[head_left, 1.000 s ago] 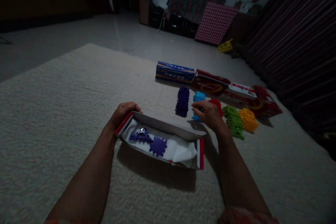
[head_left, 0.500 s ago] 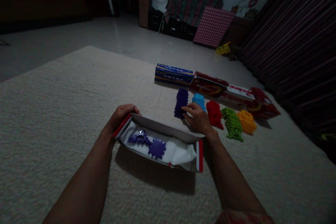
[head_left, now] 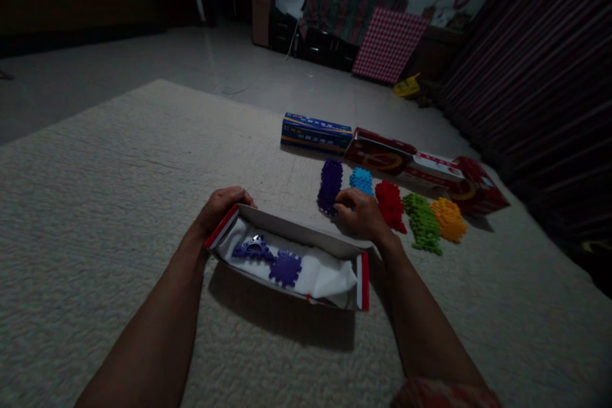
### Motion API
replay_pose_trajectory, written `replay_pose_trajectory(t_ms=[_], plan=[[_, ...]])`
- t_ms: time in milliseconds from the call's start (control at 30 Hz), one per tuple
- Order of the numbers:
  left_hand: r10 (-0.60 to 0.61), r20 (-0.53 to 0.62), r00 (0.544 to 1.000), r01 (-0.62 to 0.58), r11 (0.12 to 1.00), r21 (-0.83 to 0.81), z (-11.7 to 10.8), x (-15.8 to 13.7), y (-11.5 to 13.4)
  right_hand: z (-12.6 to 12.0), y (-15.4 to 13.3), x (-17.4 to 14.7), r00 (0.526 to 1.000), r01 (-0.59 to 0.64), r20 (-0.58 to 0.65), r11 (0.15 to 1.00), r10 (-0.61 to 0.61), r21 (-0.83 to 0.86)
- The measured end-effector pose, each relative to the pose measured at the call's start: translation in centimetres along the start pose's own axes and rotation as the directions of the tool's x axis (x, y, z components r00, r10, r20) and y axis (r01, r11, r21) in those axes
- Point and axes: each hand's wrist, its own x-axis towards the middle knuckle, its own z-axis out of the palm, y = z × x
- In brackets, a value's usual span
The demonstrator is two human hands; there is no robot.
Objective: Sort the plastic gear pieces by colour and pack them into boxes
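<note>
My left hand (head_left: 224, 205) is closed around the far left corner of an open cardboard box (head_left: 362, 280) with red end edges. White cloth (head_left: 325, 271) lines the box, and on it lie a purple toothed square block (head_left: 285, 268) and a purple arched toothed piece (head_left: 253, 248). Beyond the box's far wall, my right hand (head_left: 359, 211) has its fingers pinched at the near right edge of a row of purple interlocking blocks (head_left: 329, 185). The fingertips are partly hidden against the dark blocks.
Light blue blocks (head_left: 361, 181), red blocks (head_left: 391, 206), green blocks (head_left: 423, 223) and orange blocks (head_left: 448, 219) lie in separate piles to the right. Behind them stand a blue carton (head_left: 315, 134) and red cartons (head_left: 380, 153). All rest on a cream quilted mat (head_left: 143, 159).
The fingers of my right hand have closed from a spread pose into a pinch at the purple blocks. My left hand and the box keep their places.
</note>
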Motion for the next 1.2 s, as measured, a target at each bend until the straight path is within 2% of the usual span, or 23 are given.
replay_pose_trajectory(t_ms=[67, 133, 233, 400, 567, 733, 867, 1067, 1200], plan=[[0.001, 0.002, 1.000, -0.001, 1.000, -0.004, 0.0, 0.0, -0.1, -0.2, -0.2, 0.0, 0.993, -0.107, 0.051, 0.988, 0.102, 0.110], [0.003, 0.010, 1.000, -0.003, 1.000, -0.004, -0.1, 0.0, -0.1, -0.3, -0.3, -0.1, 0.973, -0.200, 0.154, 0.964, 0.174, 0.174], [0.009, 0.018, 1.000, -0.009, 1.000, -0.001, -0.1, 0.1, -0.2, -0.2, -0.4, -0.2, 0.941, -0.263, 0.245, 0.960, 0.234, 0.094], [0.014, 0.000, 1.000, -0.014, 1.000, 0.016, 0.1, 0.0, 0.1, -0.7, -1.8, -0.4, 0.926, -0.201, 0.286, 0.964, 0.245, -0.177], [0.030, 0.000, 1.000, -0.030, 0.999, 0.031, 0.4, -0.1, 0.4, -1.6, -3.8, -0.3, 0.888, -0.179, 0.369, 0.944, 0.276, -0.278], [0.007, -0.008, 1.000, -0.007, 1.000, 0.000, 0.4, -0.1, 0.2, -1.8, -4.6, 1.0, 0.840, -0.146, 0.442, 0.917, 0.313, -0.372], [-0.015, -0.007, 1.000, 0.015, 1.000, -0.012, 0.2, 0.0, 0.1, -1.5, -5.2, 1.8, 0.793, -0.084, 0.524, 0.908, 0.310, -0.410], [-0.009, -0.005, 1.000, 0.009, 1.000, -0.019, 0.0, 0.0, -0.1, -1.0, -5.5, 1.2, 0.799, -0.108, 0.500, 0.898, 0.333, -0.426], [-0.011, -0.006, 1.000, 0.011, 1.000, 0.013, 0.1, 0.0, 0.0, -0.9, -5.4, 1.2, 0.780, -0.149, 0.505, 0.894, 0.369, -0.423]])
